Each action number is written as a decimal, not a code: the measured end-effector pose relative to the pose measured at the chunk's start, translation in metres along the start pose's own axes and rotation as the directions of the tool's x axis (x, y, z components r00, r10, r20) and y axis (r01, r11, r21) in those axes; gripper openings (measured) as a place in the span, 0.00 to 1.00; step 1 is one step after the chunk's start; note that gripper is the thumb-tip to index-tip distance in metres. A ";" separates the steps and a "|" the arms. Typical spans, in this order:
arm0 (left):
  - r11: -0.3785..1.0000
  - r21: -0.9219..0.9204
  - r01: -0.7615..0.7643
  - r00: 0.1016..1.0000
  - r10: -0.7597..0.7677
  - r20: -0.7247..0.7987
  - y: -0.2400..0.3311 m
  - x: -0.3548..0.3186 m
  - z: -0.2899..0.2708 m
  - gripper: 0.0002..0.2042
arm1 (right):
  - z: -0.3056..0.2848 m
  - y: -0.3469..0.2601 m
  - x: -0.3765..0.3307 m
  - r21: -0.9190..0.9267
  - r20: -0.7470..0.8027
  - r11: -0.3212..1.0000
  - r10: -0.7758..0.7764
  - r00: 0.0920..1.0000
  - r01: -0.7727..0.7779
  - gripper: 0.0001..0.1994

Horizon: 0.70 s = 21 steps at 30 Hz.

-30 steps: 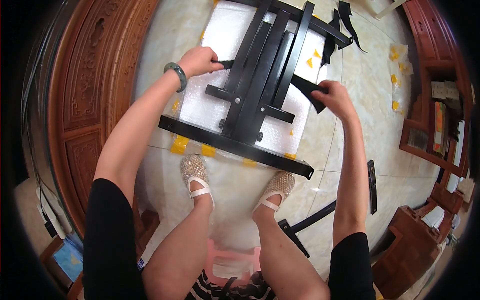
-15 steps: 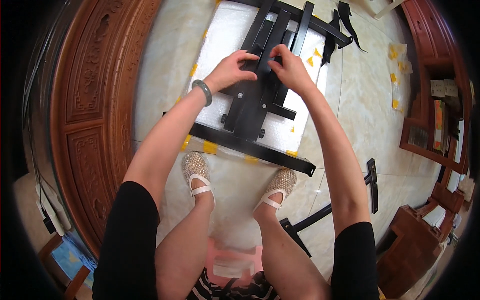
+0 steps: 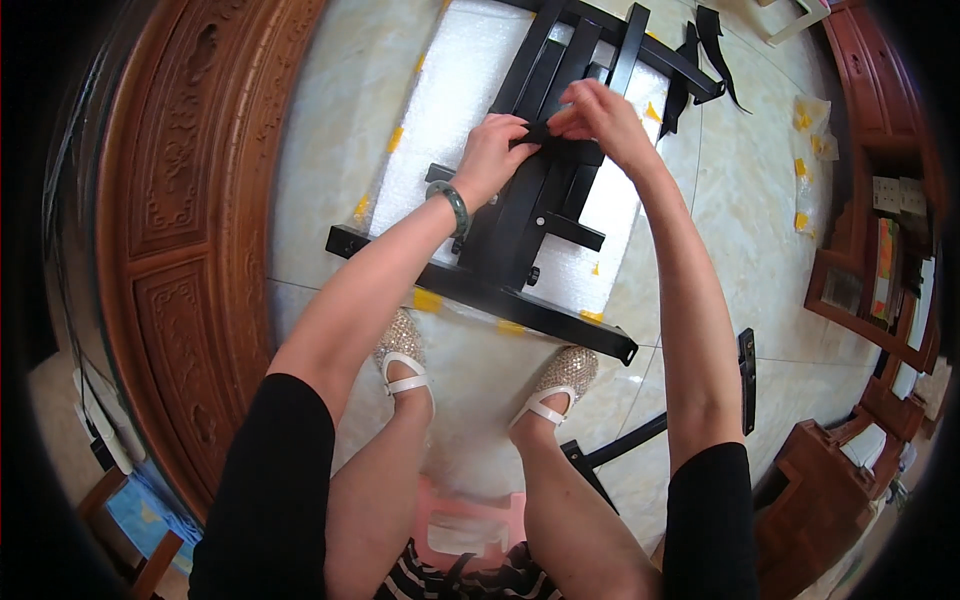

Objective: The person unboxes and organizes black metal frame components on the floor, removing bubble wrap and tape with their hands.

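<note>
My left hand (image 3: 497,150) and right hand (image 3: 598,112) have come in from the frame's outer edges and now meet at its middle, fingers of both pinched on a black strap (image 3: 545,135) across the black metal frame (image 3: 540,215) (which lies on white foam sheet (image 3: 440,130) on the floor). The strap looks ready to fasten, I judge.

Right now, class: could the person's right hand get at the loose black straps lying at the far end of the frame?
Probably yes: the right hand is near the black straps, with only bare floor between, though it grips a strap on the frame.
</note>
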State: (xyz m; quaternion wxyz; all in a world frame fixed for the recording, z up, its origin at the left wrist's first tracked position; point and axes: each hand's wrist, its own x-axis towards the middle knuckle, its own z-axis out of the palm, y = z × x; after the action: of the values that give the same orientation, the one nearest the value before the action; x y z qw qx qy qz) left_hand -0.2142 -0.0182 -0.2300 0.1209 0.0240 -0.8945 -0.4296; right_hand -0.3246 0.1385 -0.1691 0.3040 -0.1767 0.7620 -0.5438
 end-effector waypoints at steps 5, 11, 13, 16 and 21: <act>0.997 -0.055 -0.049 0.999 0.048 -0.025 0.001 0.000 0.002 0.08 | 0.007 0.023 0.010 -0.429 0.057 0.885 -0.175 0.983 0.182 0.19; 0.995 0.014 -0.099 0.993 0.099 -0.065 0.003 -0.001 0.008 0.08 | 0.009 0.027 0.012 -0.318 -0.052 0.937 0.137 0.989 -0.147 0.18; 0.990 0.063 -0.130 0.983 0.137 -0.121 0.002 0.000 0.012 0.08 | 0.007 0.024 0.015 -0.234 0.066 0.963 0.151 0.986 -0.132 0.16; 0.986 0.108 -0.131 0.979 0.145 -0.140 0.001 0.000 0.013 0.09 | 0.012 0.017 0.025 -0.287 0.143 0.953 0.146 0.979 -0.100 0.17; 0.985 0.126 -0.117 0.980 0.135 -0.149 -0.001 0.002 0.019 0.08 | 0.025 0.018 0.030 -0.533 -0.013 0.846 -0.012 1.000 0.003 0.14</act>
State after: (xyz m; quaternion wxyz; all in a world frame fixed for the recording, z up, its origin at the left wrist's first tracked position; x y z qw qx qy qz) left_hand -0.2209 -0.0050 -0.2419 0.2162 0.0080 -0.9056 -0.3647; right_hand -0.3298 0.1092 -0.1996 0.2348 -0.2528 0.8846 -0.3138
